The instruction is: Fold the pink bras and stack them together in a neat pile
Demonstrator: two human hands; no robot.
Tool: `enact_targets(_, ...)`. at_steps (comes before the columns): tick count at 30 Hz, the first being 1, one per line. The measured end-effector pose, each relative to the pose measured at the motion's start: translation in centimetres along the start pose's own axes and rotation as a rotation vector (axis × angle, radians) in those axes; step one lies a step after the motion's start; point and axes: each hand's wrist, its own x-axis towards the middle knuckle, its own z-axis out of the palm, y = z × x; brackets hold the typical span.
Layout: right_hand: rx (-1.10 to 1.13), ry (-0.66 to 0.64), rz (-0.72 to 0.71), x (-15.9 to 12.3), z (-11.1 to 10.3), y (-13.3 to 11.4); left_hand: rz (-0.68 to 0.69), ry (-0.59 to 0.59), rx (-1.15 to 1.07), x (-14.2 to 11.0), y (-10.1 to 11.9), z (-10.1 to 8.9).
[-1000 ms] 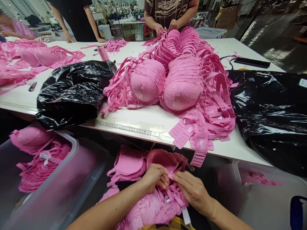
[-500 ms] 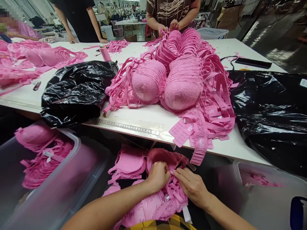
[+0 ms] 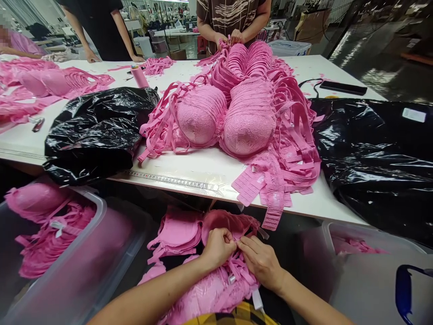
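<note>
A heap of pink bras lies on my lap below the table edge. My left hand is closed in a pinch on a pink strap of that heap. My right hand lies right beside it, fingers pressed together on the same strap. Behind my hands, more pink bra cups are stacked. On the white table ahead stands a tall nested stack of pink lace bras with straps hanging over the front edge.
Black plastic bags lie on the table at left and right. Clear bins flank my knees, the left bin holding pink bras, the right bin. A tape measure runs along the edge. Two people stand across the table, one handling the stack.
My two hands have drawn closer together and slightly up on the strap. The view has shifted a little to the right.
</note>
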Motion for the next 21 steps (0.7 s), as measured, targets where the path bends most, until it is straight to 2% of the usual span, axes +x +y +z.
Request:
enact_targets(2,0.013,0.018,0.042,0.0,0.3,-0.1,0.000,0.008,-0.018,0.1,0.0,0.0)
enact_targets(7,0.118,-0.039,0.080,0.2,0.8,-0.4,0.006,0.012,-0.044,0.2,-0.2,-0.1)
enact_targets(12,0.077,0.028,0.152,0.0,1.2,-0.3,0.019,0.080,-0.010,-0.1,-0.9,-0.9)
enact_targets(16,0.067,0.018,0.176,-0.3,1.4,-0.5,0.113,0.059,0.099,-0.4,-1.1,-1.3)
enact_targets(21,0.110,0.035,0.219,-0.5,1.5,-0.8,0.184,0.007,0.268,-0.7,-0.2,-1.1)
